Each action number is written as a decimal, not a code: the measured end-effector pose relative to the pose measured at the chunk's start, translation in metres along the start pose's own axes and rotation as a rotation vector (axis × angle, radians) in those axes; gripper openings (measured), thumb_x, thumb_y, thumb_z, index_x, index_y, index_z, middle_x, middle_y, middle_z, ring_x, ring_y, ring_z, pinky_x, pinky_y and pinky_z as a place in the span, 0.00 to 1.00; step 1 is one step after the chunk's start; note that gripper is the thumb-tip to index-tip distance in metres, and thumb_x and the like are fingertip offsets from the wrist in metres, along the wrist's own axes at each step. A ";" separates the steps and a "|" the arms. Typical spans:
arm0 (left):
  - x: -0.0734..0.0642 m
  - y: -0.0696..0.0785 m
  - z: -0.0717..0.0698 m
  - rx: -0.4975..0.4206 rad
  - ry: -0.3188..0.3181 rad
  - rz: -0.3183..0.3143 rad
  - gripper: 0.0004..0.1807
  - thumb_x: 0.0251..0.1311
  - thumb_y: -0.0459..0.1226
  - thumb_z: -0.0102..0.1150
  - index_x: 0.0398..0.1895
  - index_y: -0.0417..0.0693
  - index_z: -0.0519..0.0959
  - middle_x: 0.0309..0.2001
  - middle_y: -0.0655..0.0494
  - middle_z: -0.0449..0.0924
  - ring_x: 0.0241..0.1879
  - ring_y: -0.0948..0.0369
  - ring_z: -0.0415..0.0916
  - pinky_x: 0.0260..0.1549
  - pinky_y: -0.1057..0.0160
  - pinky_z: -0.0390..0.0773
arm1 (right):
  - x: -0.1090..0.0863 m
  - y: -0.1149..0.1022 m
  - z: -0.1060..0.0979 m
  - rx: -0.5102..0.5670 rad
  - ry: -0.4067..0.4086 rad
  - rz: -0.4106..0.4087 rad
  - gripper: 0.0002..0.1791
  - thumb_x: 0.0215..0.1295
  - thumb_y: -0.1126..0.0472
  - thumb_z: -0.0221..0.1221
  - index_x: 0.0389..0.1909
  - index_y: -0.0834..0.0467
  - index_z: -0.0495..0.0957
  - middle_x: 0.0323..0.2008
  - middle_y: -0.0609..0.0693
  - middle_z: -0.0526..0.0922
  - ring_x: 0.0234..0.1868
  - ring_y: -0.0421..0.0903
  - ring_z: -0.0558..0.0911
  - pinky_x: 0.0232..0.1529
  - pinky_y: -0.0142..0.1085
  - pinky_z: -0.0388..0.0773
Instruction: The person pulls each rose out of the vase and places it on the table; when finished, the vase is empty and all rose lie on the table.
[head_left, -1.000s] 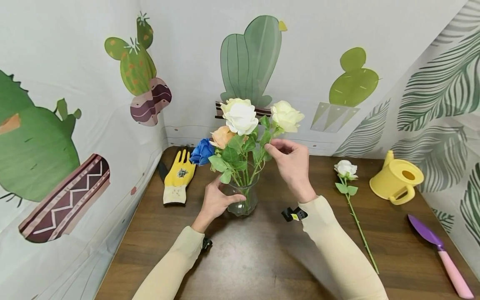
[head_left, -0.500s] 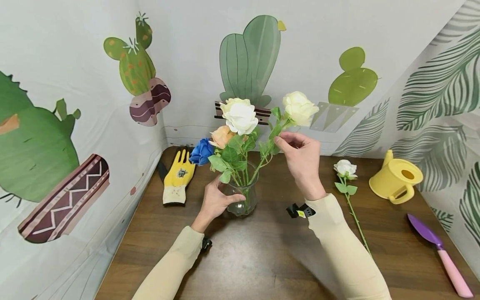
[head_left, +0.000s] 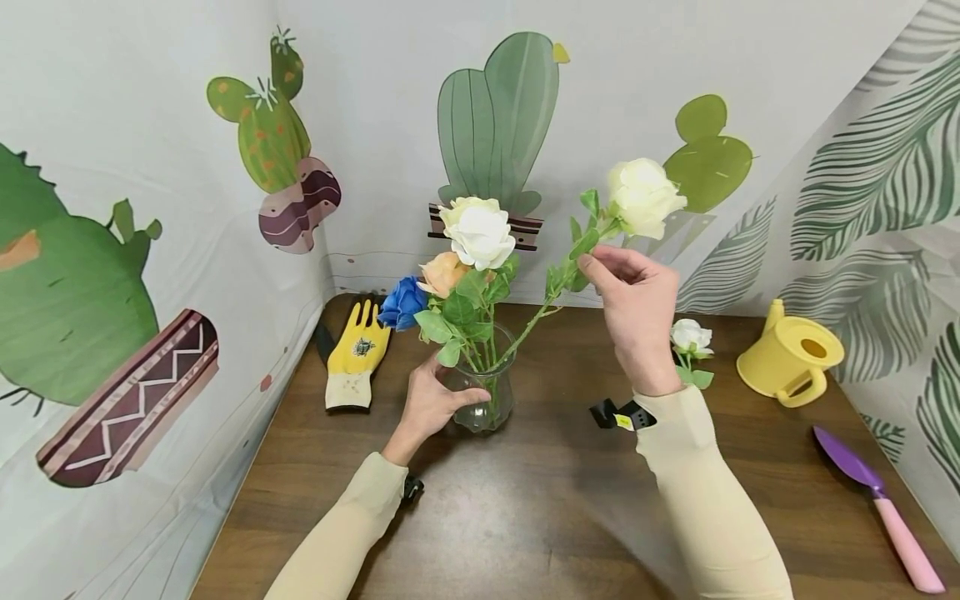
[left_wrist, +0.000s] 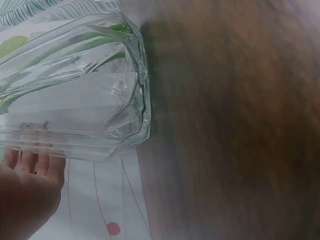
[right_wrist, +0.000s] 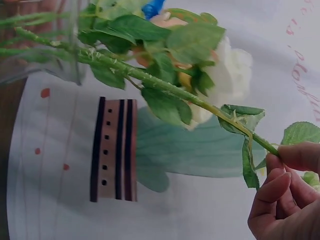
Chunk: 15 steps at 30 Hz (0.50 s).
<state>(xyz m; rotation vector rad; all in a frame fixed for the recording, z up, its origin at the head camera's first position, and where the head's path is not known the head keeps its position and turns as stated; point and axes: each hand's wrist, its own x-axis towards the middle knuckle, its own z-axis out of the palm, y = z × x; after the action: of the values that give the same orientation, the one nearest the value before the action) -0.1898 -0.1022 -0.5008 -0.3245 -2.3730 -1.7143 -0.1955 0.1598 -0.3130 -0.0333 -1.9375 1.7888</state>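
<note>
My left hand (head_left: 431,404) grips the side of a clear glass vase (head_left: 487,412) standing on the wooden table. In the left wrist view its fingers lie along the faceted glass (left_wrist: 75,110). A white rose (head_left: 480,235), a peach rose (head_left: 444,273) and a blue rose (head_left: 403,303) stand in the vase. With thumb and fingertips, my right hand (head_left: 637,312) pinches the stem of a cream rose (head_left: 645,198) just below its bloom. That rose leans right, and its green stem (right_wrist: 165,90) slants down into the vase mouth.
A yellow work glove (head_left: 358,354) lies at the back left. Right of the right hand are a second white rose (head_left: 692,337), partly hidden by the forearm, a yellow watering can (head_left: 787,354) and a purple trowel (head_left: 851,462). A cactus-print cloth (head_left: 375,125) hangs behind.
My right hand has moved up and to the right, drawing the cream rose away from the other blooms and partly out of the vase. The left hand has stayed on the vase.
</note>
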 end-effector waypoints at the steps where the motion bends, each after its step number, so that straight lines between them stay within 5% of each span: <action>1: 0.000 0.000 0.000 0.004 0.000 -0.002 0.46 0.40 0.37 0.93 0.69 0.44 0.83 0.62 0.42 0.89 0.62 0.43 0.87 0.64 0.39 0.85 | 0.001 -0.002 -0.002 0.012 0.012 -0.004 0.02 0.66 0.62 0.74 0.36 0.50 0.92 0.24 0.34 0.87 0.27 0.35 0.80 0.29 0.27 0.73; 15: -0.001 0.000 0.001 0.038 0.003 -0.034 0.46 0.42 0.40 0.92 0.70 0.46 0.82 0.62 0.46 0.90 0.57 0.48 0.87 0.58 0.42 0.86 | 0.015 -0.022 -0.031 0.319 0.155 -0.065 0.03 0.61 0.73 0.74 0.34 0.65 0.92 0.25 0.47 0.90 0.21 0.41 0.80 0.30 0.29 0.80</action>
<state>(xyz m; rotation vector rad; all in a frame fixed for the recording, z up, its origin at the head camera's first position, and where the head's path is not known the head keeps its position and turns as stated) -0.1891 -0.1018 -0.5014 -0.2772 -2.4185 -1.6805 -0.1905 0.1911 -0.2871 0.0002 -1.5135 1.9684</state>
